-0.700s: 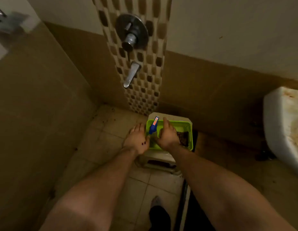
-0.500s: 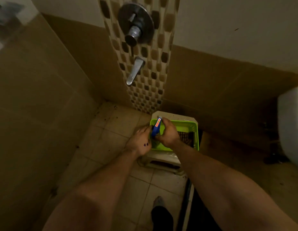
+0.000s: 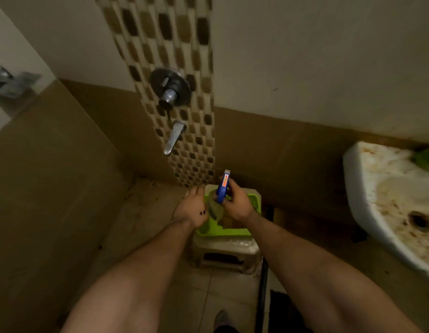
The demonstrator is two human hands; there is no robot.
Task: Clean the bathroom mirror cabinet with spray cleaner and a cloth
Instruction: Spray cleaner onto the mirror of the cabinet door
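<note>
A spray bottle with a blue trigger head (image 3: 222, 188) and a pale see-through body is held upright above a green plastic basket (image 3: 224, 233). My right hand (image 3: 238, 204) is shut around the bottle's neck just under the trigger. To the left of the bottle's body is my left hand (image 3: 191, 207), fingers stretched out and pointing away from me; I cannot tell whether it touches the bottle. The basket stands on a low beige stool (image 3: 225, 254). A brownish item lies in the basket, partly hidden by my right wrist. No mirror cabinet is in view.
A stained white sink (image 3: 386, 200) juts out at the right, with something green (image 3: 424, 159) at its back edge. A chrome mixer knob (image 3: 170, 91) and spout (image 3: 174, 137) sit on the mosaic wall strip ahead. Brown tiled walls close in on the left and behind the stool.
My right hand has lifted the spray bottle up out of the basket. My left hand has stayed beside it. The view has pulled back and the sink shows again.
</note>
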